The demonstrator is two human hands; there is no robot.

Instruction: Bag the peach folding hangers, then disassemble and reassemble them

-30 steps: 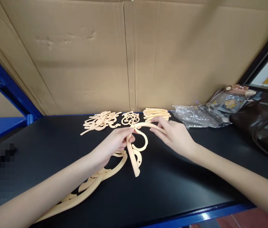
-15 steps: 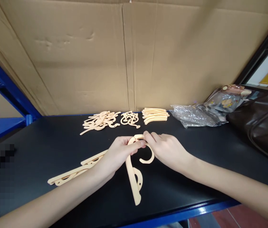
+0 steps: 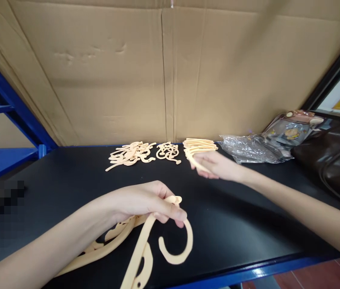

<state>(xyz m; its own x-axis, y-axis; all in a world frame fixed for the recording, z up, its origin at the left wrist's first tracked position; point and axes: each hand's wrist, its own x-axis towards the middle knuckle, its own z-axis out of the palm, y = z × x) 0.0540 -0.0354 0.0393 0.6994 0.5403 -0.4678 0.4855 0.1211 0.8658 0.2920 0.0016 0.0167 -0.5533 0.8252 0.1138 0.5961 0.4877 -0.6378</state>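
In the head view, the stack of slim strips (image 3: 200,143) lies just beyond the right hand (image 3: 215,163), the closer of the two, long axes running left to right. That hand grips a curved strip (image 3: 199,165); the left hand (image 3: 149,200), well apart, pinches a hook (image 3: 190,241) and a bar (image 3: 138,253) together.

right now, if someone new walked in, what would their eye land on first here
Probably the large pale hook jutting from the left hand, low and near the middle, with a pale bar slanting down beside it. Further back, the right hand holds a curved strip at a stack of pale strips. The tall cardboard wall fills the upper view.
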